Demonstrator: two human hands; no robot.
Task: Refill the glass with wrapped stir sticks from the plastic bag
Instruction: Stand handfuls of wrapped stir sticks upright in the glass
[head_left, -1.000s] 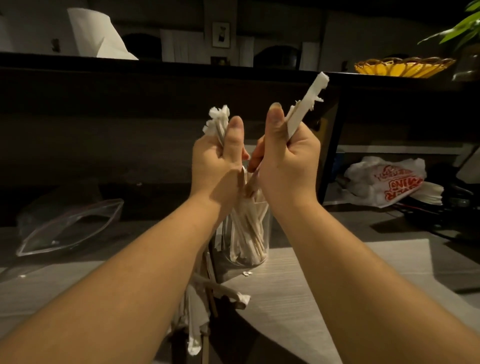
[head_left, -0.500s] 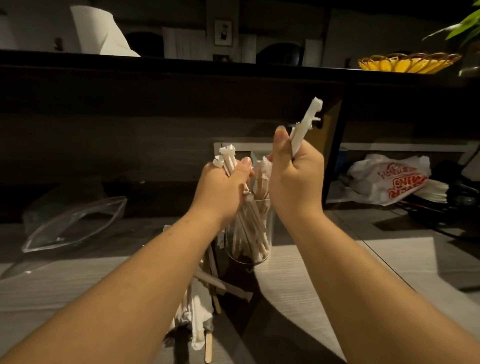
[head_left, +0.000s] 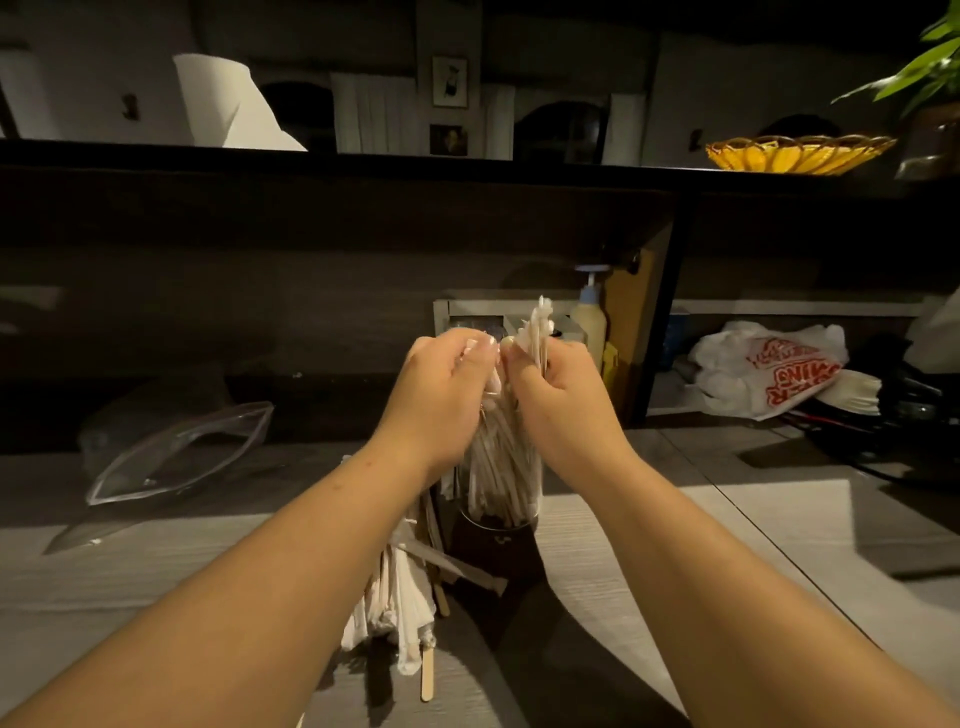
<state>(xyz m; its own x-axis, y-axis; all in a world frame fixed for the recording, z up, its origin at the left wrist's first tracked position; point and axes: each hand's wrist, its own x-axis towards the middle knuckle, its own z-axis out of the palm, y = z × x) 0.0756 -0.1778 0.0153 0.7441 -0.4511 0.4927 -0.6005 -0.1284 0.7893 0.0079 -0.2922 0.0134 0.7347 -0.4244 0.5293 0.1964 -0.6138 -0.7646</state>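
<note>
A clear glass (head_left: 501, 506) stands on the counter in the middle, packed with white paper-wrapped stir sticks (head_left: 501, 467). My left hand (head_left: 441, 395) is closed on the tops of the sticks over the glass. Beside it, my right hand (head_left: 556, 395) grips a few wrapped sticks (head_left: 537, 332) whose ends poke up above its fingers. The two hands touch at the thumbs. A loose pile of wrapped sticks (head_left: 395, 608) lies on the counter in front of the glass, partly under my left forearm. The clear plastic bag (head_left: 176, 452) lies open at the left.
A white shopping bag with red lettering (head_left: 769, 374) lies on the low shelf at right. A pump bottle (head_left: 589, 322) stands behind the glass. On the dark upper ledge sit a paper towel roll (head_left: 228, 106) and a yellow basket (head_left: 800, 153).
Both hands have dropped from above the glass down onto it. The sticks in my left hand have gone down among those in the glass, and the right hand's sticks came lower and closer to the left.
</note>
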